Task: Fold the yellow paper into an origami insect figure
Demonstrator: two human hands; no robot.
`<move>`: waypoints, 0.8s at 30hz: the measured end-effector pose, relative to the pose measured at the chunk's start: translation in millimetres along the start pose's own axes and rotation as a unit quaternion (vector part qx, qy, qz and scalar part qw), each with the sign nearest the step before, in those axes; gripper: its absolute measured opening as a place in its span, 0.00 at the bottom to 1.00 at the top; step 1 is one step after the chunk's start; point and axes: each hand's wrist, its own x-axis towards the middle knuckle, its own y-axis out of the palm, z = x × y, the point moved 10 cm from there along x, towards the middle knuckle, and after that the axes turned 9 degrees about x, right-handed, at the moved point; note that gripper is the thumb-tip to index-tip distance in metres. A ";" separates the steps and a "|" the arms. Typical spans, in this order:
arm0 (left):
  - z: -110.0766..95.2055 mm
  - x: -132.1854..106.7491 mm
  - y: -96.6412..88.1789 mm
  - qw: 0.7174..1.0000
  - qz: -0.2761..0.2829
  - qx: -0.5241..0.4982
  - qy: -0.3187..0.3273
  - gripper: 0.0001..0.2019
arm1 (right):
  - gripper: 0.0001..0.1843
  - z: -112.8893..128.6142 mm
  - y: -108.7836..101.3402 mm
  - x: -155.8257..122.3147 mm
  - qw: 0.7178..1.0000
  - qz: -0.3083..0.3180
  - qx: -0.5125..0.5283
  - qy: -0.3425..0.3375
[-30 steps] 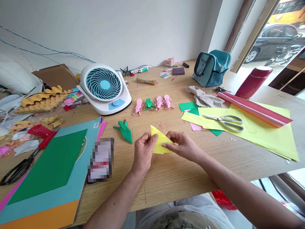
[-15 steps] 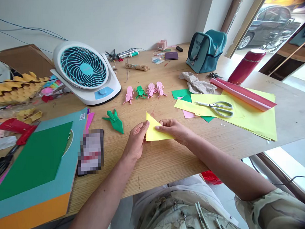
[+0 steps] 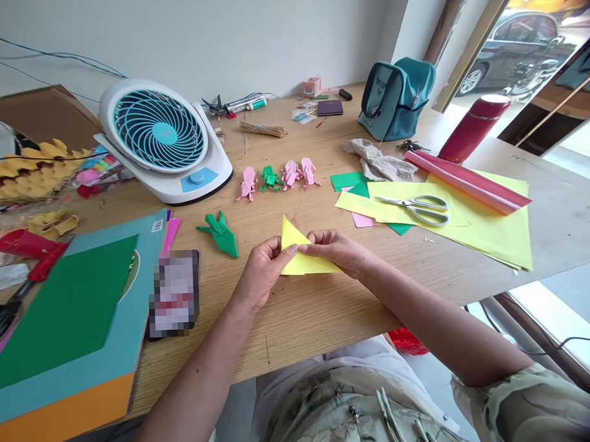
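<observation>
A folded piece of yellow paper (image 3: 301, 264), roughly triangular with one point upward, is held between both hands above the table's front part. My left hand (image 3: 265, 267) pinches it from the left, thumb laid across its face. From the right, my right hand (image 3: 335, 248) grips it too, and the two thumb tips nearly meet at its middle. My other fingers are partly hidden behind the paper. Left of my hands lies a green folded paper figure (image 3: 220, 233). Beyond them stand pink paper figures (image 3: 290, 174) and a green one (image 3: 270, 177) in a row.
Scissors (image 3: 423, 208) lie on yellow sheets (image 3: 498, 230) at right, near a red roll (image 3: 468, 181) and a red bottle (image 3: 475, 127). A fan (image 3: 164, 142) stands at back left. A phone (image 3: 174, 295) and green sheet (image 3: 75, 303) lie left.
My left thumb has slid right from the paper's left edge to its middle, close to the right thumb. Both hands still hold the paper in about the same place.
</observation>
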 end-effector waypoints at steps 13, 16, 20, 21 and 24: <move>-0.5 -1.7 -1.1 0.999 -0.002 -0.032 -0.008 0.17 | 0.25 10.6 8.9 -3.1 0.971 0.058 -0.188 -0.136; -0.1 -2.1 -3.7 1.000 -0.013 -0.020 -0.010 0.17 | 0.23 7.1 10.3 -3.4 0.966 0.072 -0.204 -0.140; -1.5 -2.1 -6.8 0.999 -0.030 -0.012 -0.009 0.17 | 0.22 9.4 11.3 -5.0 0.958 0.072 -0.230 -0.154; -1.9 -1.8 -7.5 0.999 -0.032 -0.014 -0.009 0.17 | 0.22 9.7 11.5 -5.2 0.958 0.073 -0.232 -0.154; -3.3 -0.5 -9.8 0.999 -0.032 -0.023 -0.010 0.17 | 0.21 9.1 12.2 -5.6 0.958 0.078 -0.233 -0.148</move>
